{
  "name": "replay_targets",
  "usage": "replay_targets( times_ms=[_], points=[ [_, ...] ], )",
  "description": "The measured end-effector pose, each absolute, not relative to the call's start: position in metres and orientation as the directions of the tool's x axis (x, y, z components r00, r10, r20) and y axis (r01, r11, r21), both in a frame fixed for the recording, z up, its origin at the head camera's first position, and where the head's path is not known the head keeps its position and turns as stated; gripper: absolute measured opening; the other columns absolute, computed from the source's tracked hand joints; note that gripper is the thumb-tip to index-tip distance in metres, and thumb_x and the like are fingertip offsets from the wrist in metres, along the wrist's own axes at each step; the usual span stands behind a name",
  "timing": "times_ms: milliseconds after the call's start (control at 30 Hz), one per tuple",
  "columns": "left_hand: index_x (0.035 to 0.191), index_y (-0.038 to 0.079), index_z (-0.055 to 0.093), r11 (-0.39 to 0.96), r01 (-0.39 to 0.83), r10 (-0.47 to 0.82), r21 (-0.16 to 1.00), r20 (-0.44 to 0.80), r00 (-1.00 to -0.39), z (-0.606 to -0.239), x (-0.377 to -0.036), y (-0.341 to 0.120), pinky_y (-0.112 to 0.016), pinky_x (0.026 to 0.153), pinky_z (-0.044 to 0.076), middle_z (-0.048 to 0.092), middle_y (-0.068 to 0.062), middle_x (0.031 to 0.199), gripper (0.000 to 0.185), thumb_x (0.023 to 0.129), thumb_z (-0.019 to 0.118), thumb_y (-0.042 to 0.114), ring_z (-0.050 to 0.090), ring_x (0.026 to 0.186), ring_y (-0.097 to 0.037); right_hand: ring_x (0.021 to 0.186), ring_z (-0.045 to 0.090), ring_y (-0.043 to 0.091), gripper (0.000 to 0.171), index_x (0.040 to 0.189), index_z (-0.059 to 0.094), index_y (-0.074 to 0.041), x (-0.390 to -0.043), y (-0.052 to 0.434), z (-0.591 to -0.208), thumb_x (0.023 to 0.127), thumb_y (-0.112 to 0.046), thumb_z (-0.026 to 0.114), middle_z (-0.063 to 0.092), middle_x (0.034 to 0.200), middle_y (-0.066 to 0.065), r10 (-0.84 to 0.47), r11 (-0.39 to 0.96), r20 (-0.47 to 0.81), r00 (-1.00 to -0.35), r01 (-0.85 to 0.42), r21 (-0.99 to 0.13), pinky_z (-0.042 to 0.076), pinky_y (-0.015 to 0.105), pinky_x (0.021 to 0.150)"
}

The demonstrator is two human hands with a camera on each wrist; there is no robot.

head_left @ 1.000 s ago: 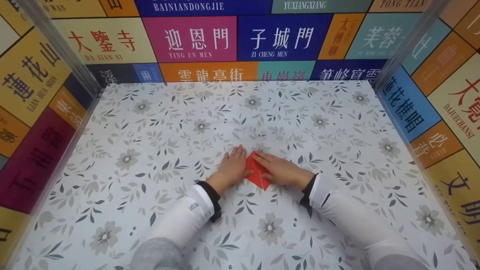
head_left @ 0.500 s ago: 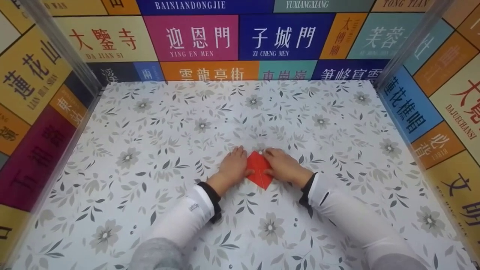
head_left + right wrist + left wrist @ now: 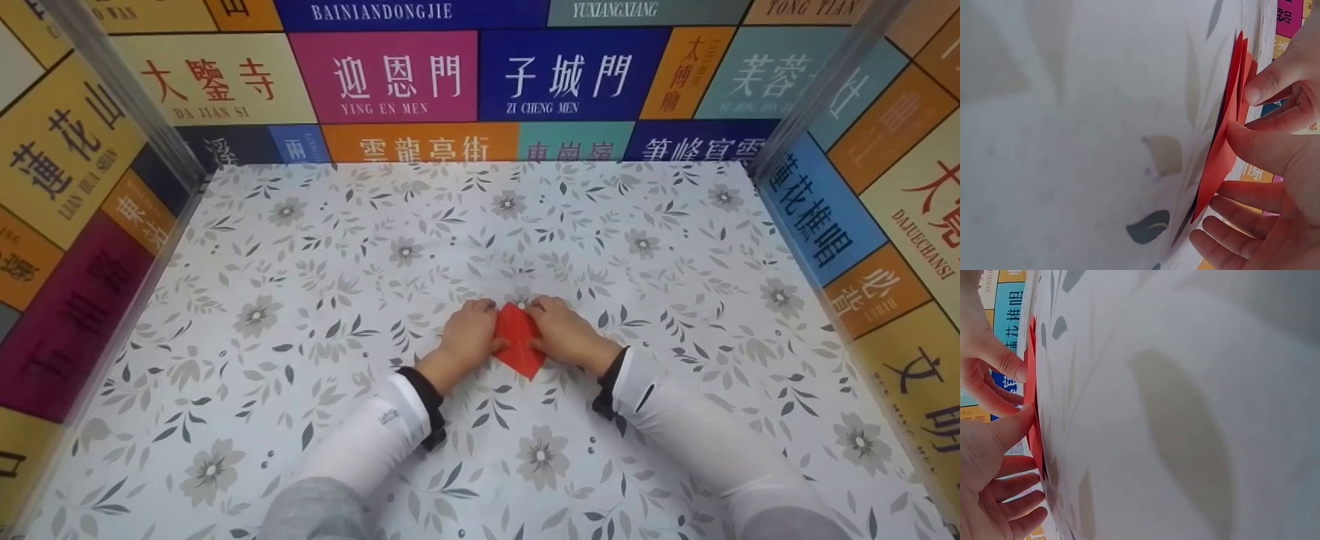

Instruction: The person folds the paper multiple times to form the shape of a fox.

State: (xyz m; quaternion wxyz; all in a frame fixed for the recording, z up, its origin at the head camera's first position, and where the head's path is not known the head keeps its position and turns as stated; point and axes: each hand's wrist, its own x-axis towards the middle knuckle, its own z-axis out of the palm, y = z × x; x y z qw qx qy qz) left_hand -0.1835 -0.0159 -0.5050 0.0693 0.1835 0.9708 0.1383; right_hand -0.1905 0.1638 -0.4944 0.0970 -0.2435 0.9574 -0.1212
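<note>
A small piece of folded red paper, kite-shaped from above, lies between the two hands near the middle of the table. On its left side my left hand pinches the edge, thumb on top. My right hand pinches the opposite edge in the same way. Seen side-on in the right wrist view, the folded red paper has several layers standing slightly apart, tilted a little off the surface. In the left wrist view the left thumb presses the paper, its other fingers spread beside the edge.
A white tabletop with a grey flower and leaf print surrounds the hands. Upright panels with colourful lettered blocks stand along the back and both sides, joined by clear corner strips.
The right hand, flat across the paper's upper right a second ago, has drawn back to its right edge. The left fingers have curled in at the left edge, and the paper's sides look slightly raised.
</note>
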Motion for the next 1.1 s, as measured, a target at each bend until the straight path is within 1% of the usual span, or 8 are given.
replay_targets(
  times_ms=[133, 233, 333, 467, 600, 667, 833, 1100],
  points=[
    [0.124, 0.000, 0.059, 0.889, 0.292, 0.339, 0.353, -0.080, -0.937, -0.505, -0.185, -0.015, -0.036, 0.096, 0.049, 0.058, -0.012, 0.123, 0.052, 0.085, 0.073, 0.032, 0.054, 0.113, -0.027, 0.118, 0.049, 0.037, 0.054, 0.131, 0.053, 0.007, -0.191, 0.163, -0.495, 0.086, -0.015, 0.071, 0.052, 0.129, 0.023, -0.467, 0.858, -0.135, -0.874, -0.410, -0.310, 0.044, 0.045, 0.103],
    [0.120, 0.002, 0.057, 0.882, 0.247, 0.309, 0.402, -0.095, -0.946, -0.504, -0.186, -0.014, -0.036, 0.092, 0.049, 0.059, -0.011, 0.115, 0.051, 0.083, 0.076, 0.030, 0.054, 0.107, -0.026, 0.115, 0.050, 0.035, 0.052, 0.127, 0.052, 0.006, -0.192, 0.161, -0.496, 0.084, -0.014, 0.073, 0.053, 0.123, 0.021, -0.436, 0.861, -0.148, -0.888, -0.364, -0.356, 0.045, 0.044, 0.099],
    [0.118, 0.004, 0.053, 0.861, 0.203, 0.288, 0.466, -0.118, -0.950, -0.503, -0.187, -0.014, -0.036, 0.089, 0.050, 0.060, -0.011, 0.109, 0.048, 0.081, 0.077, 0.025, 0.055, 0.102, -0.025, 0.108, 0.051, 0.032, 0.050, 0.124, 0.051, 0.004, -0.194, 0.160, -0.496, 0.083, -0.013, 0.073, 0.056, 0.116, 0.018, -0.412, 0.857, -0.161, -0.897, -0.322, -0.402, 0.047, 0.043, 0.094],
    [0.117, 0.007, 0.051, 0.833, 0.166, 0.279, 0.528, -0.142, -0.950, -0.501, -0.188, -0.014, -0.035, 0.086, 0.051, 0.060, -0.009, 0.105, 0.046, 0.081, 0.077, 0.020, 0.058, 0.098, -0.023, 0.096, 0.055, 0.029, 0.041, 0.118, 0.051, 0.001, -0.197, 0.161, -0.494, 0.084, -0.009, 0.071, 0.059, 0.103, 0.016, -0.416, 0.833, -0.137, -0.899, -0.316, -0.453, 0.049, 0.040, 0.085],
    [0.114, 0.008, 0.055, 0.834, 0.171, 0.278, 0.524, -0.131, -0.952, -0.497, -0.191, -0.015, -0.033, 0.080, 0.052, 0.062, -0.008, 0.101, 0.036, 0.085, 0.073, 0.019, 0.060, 0.093, -0.022, 0.080, 0.057, 0.024, 0.030, 0.112, 0.052, 0.000, -0.200, 0.163, -0.491, 0.087, -0.006, 0.067, 0.060, 0.087, 0.012, -0.431, 0.801, -0.105, -0.896, -0.326, -0.501, 0.050, 0.035, 0.071],
    [0.110, 0.008, 0.058, 0.837, 0.176, 0.275, 0.518, -0.121, -0.954, -0.494, -0.194, -0.015, -0.033, 0.077, 0.052, 0.064, -0.008, 0.097, 0.029, 0.086, 0.071, 0.019, 0.060, 0.090, -0.022, 0.076, 0.058, 0.024, 0.025, 0.110, 0.054, 0.000, -0.202, 0.164, -0.489, 0.088, -0.006, 0.065, 0.060, 0.083, 0.011, -0.438, 0.794, -0.098, -0.893, -0.334, -0.508, 0.050, 0.034, 0.068],
    [0.104, 0.008, 0.063, 0.846, 0.185, 0.272, 0.500, -0.105, -0.957, -0.481, -0.201, -0.017, -0.032, 0.072, 0.052, 0.066, -0.007, 0.092, 0.019, 0.089, 0.068, 0.018, 0.061, 0.084, -0.021, 0.076, 0.058, 0.025, 0.015, 0.102, 0.059, 0.001, -0.209, 0.164, -0.478, 0.090, -0.006, 0.063, 0.063, 0.083, 0.013, -0.442, 0.792, -0.087, -0.893, -0.343, -0.504, 0.051, 0.035, 0.069],
    [0.103, 0.010, 0.064, 0.870, 0.198, 0.258, 0.452, -0.074, -0.963, -0.452, -0.218, -0.018, -0.032, 0.072, 0.053, 0.066, -0.005, 0.094, 0.018, 0.090, 0.067, 0.022, 0.062, 0.084, -0.019, 0.081, 0.062, 0.030, 0.012, 0.097, 0.060, 0.002, -0.227, 0.160, -0.452, 0.089, -0.007, 0.063, 0.067, 0.088, 0.018, -0.431, 0.797, -0.045, -0.901, -0.356, -0.488, 0.053, 0.040, 0.073]
  ],
)
